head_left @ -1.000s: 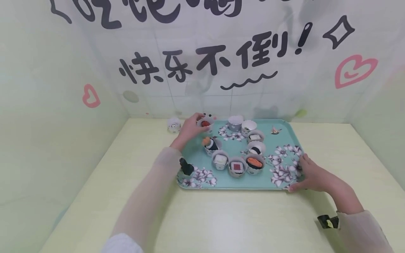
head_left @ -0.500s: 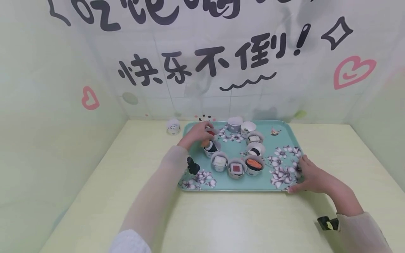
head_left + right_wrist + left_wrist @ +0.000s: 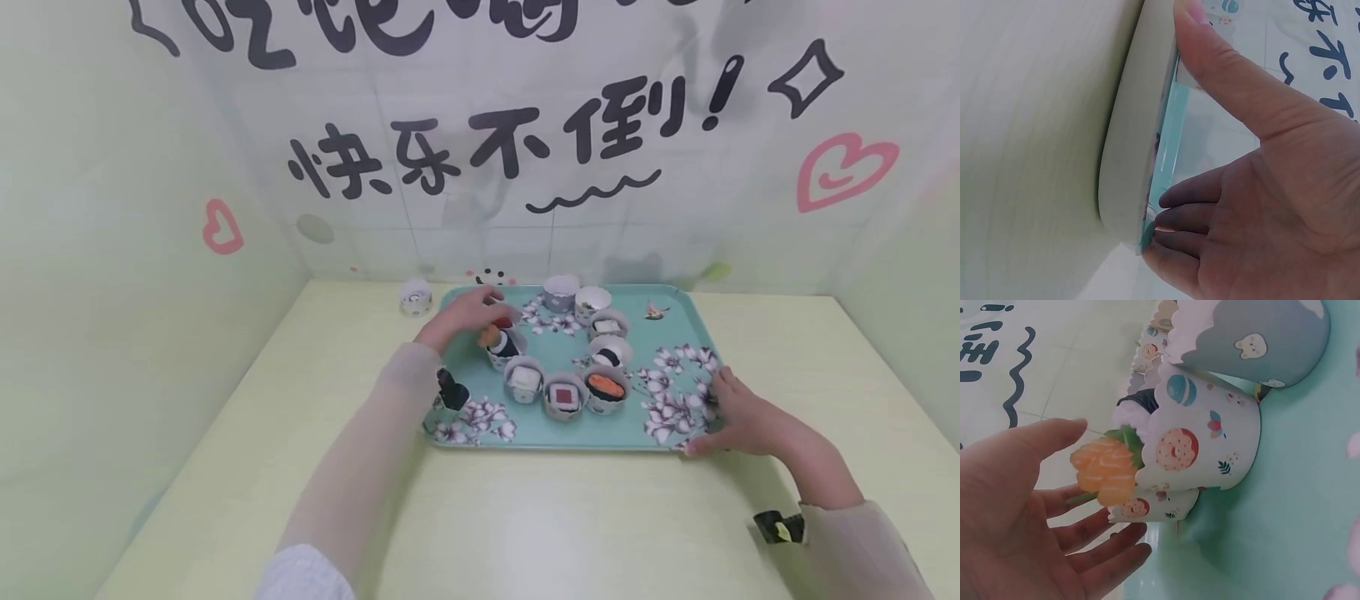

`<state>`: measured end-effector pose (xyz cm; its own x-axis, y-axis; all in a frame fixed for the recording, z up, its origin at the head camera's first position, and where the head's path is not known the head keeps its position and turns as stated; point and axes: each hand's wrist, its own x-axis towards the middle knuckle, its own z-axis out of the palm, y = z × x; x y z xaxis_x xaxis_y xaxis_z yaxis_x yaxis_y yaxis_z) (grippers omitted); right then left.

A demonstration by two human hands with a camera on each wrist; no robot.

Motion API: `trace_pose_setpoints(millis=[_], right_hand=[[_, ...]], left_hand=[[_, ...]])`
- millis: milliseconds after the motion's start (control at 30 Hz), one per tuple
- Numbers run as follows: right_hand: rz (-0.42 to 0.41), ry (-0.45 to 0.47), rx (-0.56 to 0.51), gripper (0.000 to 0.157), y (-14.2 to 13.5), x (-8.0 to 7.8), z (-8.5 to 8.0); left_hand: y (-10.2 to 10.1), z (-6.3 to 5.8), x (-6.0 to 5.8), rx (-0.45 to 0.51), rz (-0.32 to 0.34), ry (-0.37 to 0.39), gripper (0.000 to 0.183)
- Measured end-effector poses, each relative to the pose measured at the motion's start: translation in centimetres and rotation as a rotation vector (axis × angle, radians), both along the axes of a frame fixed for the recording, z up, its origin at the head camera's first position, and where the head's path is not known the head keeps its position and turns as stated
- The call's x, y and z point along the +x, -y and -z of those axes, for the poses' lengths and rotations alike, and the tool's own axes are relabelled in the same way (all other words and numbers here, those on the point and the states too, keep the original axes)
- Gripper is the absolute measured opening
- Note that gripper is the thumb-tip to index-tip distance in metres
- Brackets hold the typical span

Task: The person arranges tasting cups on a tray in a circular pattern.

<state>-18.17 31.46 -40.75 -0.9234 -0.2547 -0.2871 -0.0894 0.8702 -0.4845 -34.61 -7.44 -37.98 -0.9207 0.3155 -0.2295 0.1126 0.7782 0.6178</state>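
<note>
My left hand [image 3: 467,312] is at the tray's back left, beside a paper cup with a red-topped toy sushi [image 3: 505,322], which it partly hides. The left wrist view shows its thumb and fingers spread apart, fingertips near a small patterned cup [image 3: 1157,506]. In front of them leans a larger paper cup [image 3: 1210,434] holding a sushi with an orange top [image 3: 1107,469]. My right hand [image 3: 750,421] rests at the right front corner of the turquoise tray [image 3: 570,435]. Its fingertips touch the side rim, its thumb stretched along the front edge, as the right wrist view shows.
Several more sushi cups form a ring on the tray, among them one with an orange piece [image 3: 606,386]. A dark piece [image 3: 452,390] stands at the tray's left, partly behind the sleeve. Another cup [image 3: 416,297] stands on the table left of the tray.
My left hand has brought the red-topped sushi cup a short way toward me and to the right, close behind the orange-topped one. My right hand stays at the tray corner.
</note>
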Motion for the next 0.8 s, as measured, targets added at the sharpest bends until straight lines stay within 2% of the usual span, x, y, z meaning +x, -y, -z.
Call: trace_pose_setpoints(millis=[167,300,533,633,800], right_hand=[[-0.008,-0.001,0.011,0.133,0.1,0.0,-0.1],[-0.011,-0.005,0.012,0.134,0.1,0.0,-0.2],[-0.007,0.005,-0.001,0.135,0.1,-0.3,-0.3],[-0.006,0.007,-0.008,0.135,0.1,-0.3,-0.3],[0.007,0.024,-0.013,0.138,0.0,-0.3,-0.2]], left_hand=[[1.2,0.0,0.0,0.036,-0.080,-0.084,0.056],[2.6,0.2,-0.4,0.052,-0.149,-0.192,0.057],[5.9,0.7,-1.1,0.024,-0.307,-0.321,0.059],[7.5,1.1,-1.4,0.013,-0.380,-0.334,0.063],[9.5,2.1,-1.4,0.030,-0.475,-0.288,0.071]])
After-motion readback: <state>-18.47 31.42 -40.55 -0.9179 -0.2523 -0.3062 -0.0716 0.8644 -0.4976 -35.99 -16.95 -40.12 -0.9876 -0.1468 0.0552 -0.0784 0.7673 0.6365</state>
